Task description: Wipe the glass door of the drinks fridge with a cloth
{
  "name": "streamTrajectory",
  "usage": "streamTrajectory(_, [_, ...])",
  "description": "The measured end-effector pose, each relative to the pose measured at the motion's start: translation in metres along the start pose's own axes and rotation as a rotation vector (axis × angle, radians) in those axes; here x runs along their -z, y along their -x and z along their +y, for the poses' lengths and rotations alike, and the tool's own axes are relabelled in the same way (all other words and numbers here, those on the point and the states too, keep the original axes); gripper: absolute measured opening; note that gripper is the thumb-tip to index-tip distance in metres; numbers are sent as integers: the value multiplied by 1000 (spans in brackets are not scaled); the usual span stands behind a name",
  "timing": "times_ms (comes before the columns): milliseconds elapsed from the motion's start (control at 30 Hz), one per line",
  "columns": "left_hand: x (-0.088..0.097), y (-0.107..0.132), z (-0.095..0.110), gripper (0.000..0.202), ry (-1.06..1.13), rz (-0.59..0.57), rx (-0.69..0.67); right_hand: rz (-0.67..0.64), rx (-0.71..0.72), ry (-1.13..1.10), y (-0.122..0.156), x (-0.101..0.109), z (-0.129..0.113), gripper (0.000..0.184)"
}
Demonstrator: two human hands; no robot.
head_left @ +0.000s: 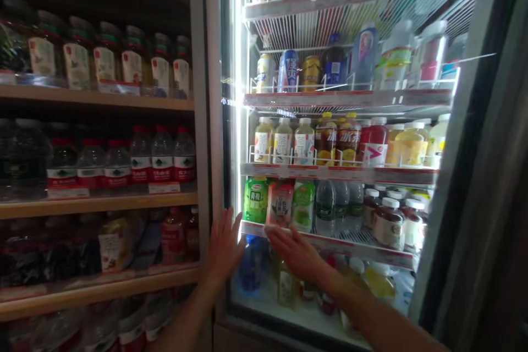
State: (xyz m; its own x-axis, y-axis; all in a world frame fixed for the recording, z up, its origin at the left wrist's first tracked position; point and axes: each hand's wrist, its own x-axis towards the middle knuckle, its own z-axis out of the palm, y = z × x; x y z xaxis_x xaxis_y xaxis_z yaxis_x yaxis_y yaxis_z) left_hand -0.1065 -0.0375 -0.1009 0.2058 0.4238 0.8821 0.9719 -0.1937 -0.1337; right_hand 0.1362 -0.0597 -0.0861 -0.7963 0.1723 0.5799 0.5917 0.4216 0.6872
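My left hand (225,245) is raised with its fingers spread, in front of the left edge of a lit drinks fridge (218,137). To its right, my right hand (295,253) stretches its fingers up and to the left, just below a shelf edge (346,246). Neither hand holds anything. Whether they touch the fridge front, I cannot tell. Above the right hand stand a green drink pack (255,198), a pink drink pack (280,201) and a second green pack (303,203). Behind and below the hands, a blue bottle (251,267) shows partly.
Wooden shelves (99,206) on the left carry rows of bottled drinks, including red-capped water bottles (162,154). Inside the fridge, clear bottles (325,206) and brown-capped jars (388,223) share the packs' shelf. Higher wire racks hold cans and bottles. A dark frame (462,148) borders the right side.
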Motion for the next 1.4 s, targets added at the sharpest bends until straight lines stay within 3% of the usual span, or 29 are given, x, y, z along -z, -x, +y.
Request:
streamTrajectory(100, [0,8,-15,48,-20,7,-10,-4,137,-37,-8,-9,-11,43])
streamTrajectory(267, [0,25,-38,52,-25,-12,40,37,-28,-35,-33,-24,-23,46])
streamTrajectory(467, [5,34,-62,50,-39,20,35,-7,112,-140,-38,-52,-60,46])
streamTrajectory(633, [9,40,-78,50,-3,14,102,8,-16,-143,-65,-64,-79,47])
streamTrajectory(800, [12,44,-87,50,3,-11,88,55,152,-200,-71,-76,-95,37])
streamTrajectory(1033, [19,18,-89,49,-38,43,108,42,-5,-168,-123,-58,-36,53])
streamTrajectory(1167, [26,-1,-89,48,-59,67,79,46,64,-136,-130,-36,-4,53])
streamTrajectory(1333, [30,-13,-84,47,-48,80,84,93,-165,-46,-139,-11,25,57])
streamTrajectory(1400, [32,-16,-81,48,-30,72,89,104,-116,-25,-138,-5,29,57])
